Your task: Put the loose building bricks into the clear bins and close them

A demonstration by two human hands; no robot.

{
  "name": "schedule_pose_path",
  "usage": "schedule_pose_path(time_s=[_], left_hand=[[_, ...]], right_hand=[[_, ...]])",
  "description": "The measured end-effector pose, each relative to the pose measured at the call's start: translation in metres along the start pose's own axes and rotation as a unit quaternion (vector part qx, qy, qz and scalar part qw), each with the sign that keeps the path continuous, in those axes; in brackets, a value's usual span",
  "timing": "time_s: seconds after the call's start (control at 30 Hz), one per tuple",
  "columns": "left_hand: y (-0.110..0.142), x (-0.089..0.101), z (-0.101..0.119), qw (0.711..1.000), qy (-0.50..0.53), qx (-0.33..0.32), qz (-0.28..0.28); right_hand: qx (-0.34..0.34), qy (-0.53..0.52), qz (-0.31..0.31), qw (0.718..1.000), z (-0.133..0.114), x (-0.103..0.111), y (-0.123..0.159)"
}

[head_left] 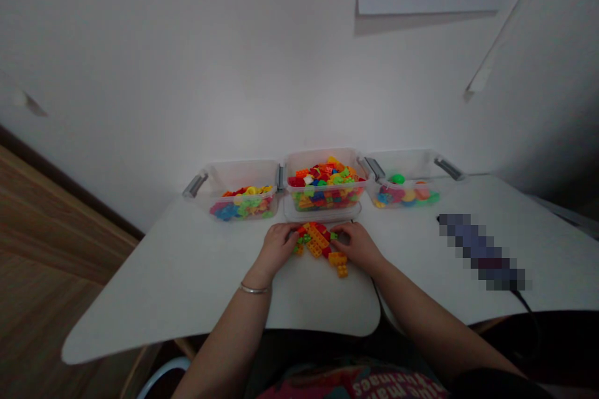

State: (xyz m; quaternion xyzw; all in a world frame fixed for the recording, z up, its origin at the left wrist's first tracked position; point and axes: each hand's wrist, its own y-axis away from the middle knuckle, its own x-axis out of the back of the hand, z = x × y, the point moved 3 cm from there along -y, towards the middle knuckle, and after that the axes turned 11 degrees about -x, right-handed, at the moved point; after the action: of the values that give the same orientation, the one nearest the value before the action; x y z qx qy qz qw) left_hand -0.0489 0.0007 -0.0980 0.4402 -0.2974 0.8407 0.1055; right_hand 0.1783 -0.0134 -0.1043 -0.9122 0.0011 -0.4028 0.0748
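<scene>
A small pile of toy building bricks (317, 240) in orange, red and green lies on the white table between my hands. My left hand (277, 245) is at the pile's left edge, fingers curled in against the bricks; whatever lies between the fingertips is hidden. On the other side, my right hand (356, 245) has its thumb and fingers closed around a small green brick (334, 236). Just below it lie yellow-orange bricks (337, 259), apart from my fingers.
Behind the pile stands a clear bin (326, 198) heaped with mixed bricks. A left bin (243, 182) and a right bin (403, 165) hold more colourful pieces. A blurred-out object (482, 252) with a cable lies to the right. A white wall (234, 62) rises behind.
</scene>
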Motion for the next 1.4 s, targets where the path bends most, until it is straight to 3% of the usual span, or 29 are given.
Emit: schedule_pose_path(time_s=[0.43, 0.63, 0.8, 0.9, 1.03, 1.27, 1.4], left_hand=[[0.001, -0.002, -0.004, 1.000, 0.005, -0.005, 0.004], [0.001, -0.001, -0.004, 1.000, -0.003, 0.004, -0.004], [0.000, 0.002, 0.000, 1.000, 0.002, 0.002, -0.009], [0.000, 0.002, 0.001, 1.000, 0.006, -0.001, -0.007], [0.000, 0.001, -0.001, 1.000, 0.007, -0.001, -0.008], [0.000, 0.001, -0.001, 1.000, -0.004, 0.009, -0.002], [0.000, 0.002, 0.001, 1.000, 0.001, 0.009, -0.011]], right_hand=[[0.022, -0.011, 0.117, 0.993, 0.009, 0.008, 0.002], [0.116, -0.067, 0.252, 0.959, -0.023, 0.058, -0.009], [0.116, -0.100, 0.301, 0.941, -0.048, 0.099, -0.056], [0.100, -0.136, 0.310, 0.936, -0.056, 0.106, -0.093], [0.084, -0.122, 0.297, 0.943, -0.065, 0.100, -0.130], [0.081, 0.055, 0.239, 0.966, -0.070, 0.082, -0.145], [0.060, 0.102, 0.213, 0.970, -0.068, 0.076, -0.149]])
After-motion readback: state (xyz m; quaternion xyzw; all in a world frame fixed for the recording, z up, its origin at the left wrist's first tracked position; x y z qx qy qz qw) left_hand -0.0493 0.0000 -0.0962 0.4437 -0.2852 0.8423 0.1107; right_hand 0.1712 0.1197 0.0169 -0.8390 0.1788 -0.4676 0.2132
